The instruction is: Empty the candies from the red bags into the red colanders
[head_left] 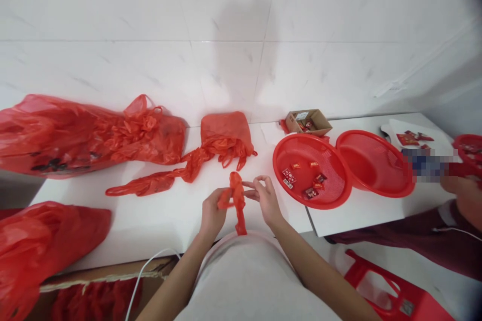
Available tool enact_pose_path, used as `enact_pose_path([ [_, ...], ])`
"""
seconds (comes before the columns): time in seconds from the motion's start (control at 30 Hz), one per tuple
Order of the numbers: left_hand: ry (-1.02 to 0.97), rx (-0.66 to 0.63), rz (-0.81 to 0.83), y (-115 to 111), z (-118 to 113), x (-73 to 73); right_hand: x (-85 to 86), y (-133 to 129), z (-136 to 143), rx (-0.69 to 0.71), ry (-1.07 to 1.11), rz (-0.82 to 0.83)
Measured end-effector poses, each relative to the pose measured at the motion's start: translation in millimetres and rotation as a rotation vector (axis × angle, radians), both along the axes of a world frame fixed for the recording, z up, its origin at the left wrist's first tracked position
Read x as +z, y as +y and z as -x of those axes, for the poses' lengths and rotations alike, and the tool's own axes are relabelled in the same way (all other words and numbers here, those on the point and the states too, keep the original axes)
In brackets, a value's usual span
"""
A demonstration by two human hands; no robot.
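Held upright before my waist is a narrow, crumpled red plastic bag [238, 195]. My left hand [214, 210] is closed on its left side, around a loop of the plastic. My right hand [265, 200] has its fingertips at the bag's right edge, thumb and forefinger bent; how firmly they grip is hard to see. Behind my hands lies a folded stack of red plastic bags [226, 128], with a twisted strip of red bags [150, 184] trailing left. Close to my right hand, a red mesh basket [301, 148] holds several small red packets [289, 175].
A second red basket [376, 160] leans beside the first, before a small cardboard box [309, 121]. Big filled red bags [75, 125] crowd the left. A white cable [137, 281] hangs below. A co-worker's arm [467, 195] and a red stool [399, 291] are at right.
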State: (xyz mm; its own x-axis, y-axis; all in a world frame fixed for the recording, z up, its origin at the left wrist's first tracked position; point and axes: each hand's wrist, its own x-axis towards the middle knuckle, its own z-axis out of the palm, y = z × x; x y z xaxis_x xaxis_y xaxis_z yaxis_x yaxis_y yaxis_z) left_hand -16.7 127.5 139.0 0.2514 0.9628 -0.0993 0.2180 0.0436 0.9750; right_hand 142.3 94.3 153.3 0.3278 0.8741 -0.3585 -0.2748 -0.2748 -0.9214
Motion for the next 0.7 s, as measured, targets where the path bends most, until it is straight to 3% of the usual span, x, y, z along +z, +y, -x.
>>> enact_pose_path([
  [0.1, -0.102, 0.084, 0.115, 3.1, -3.1, 1.4, 1.9, -5.7, 7.9, 0.128, -0.213, -0.063],
  [0.23, -0.202, 0.107, 0.191, 3.4, -8.0, 4.6, -11.3, -3.0, 14.5, 0.256, -0.521, -0.100],
  [0.4, -0.151, 0.207, 0.177, 17.9, 15.0, -6.3, -32.3, 15.7, -24.9, 0.154, -0.562, -0.064],
  [0.53, 0.000, 0.198, 0.157, 23.7, 41.9, -19.5, -34.8, 28.4, -61.6, 0.009, -0.566, -0.077],
  [0.6, 0.089, 0.189, 0.116, 17.8, 44.2, -22.0, -32.0, 30.4, -62.6, -0.014, -0.577, -0.102],
  [0.7, 0.166, 0.155, 0.034, 6.1, 30.8, -20.0, -26.0, 27.3, -41.2, 0.038, -0.623, -0.140],
])
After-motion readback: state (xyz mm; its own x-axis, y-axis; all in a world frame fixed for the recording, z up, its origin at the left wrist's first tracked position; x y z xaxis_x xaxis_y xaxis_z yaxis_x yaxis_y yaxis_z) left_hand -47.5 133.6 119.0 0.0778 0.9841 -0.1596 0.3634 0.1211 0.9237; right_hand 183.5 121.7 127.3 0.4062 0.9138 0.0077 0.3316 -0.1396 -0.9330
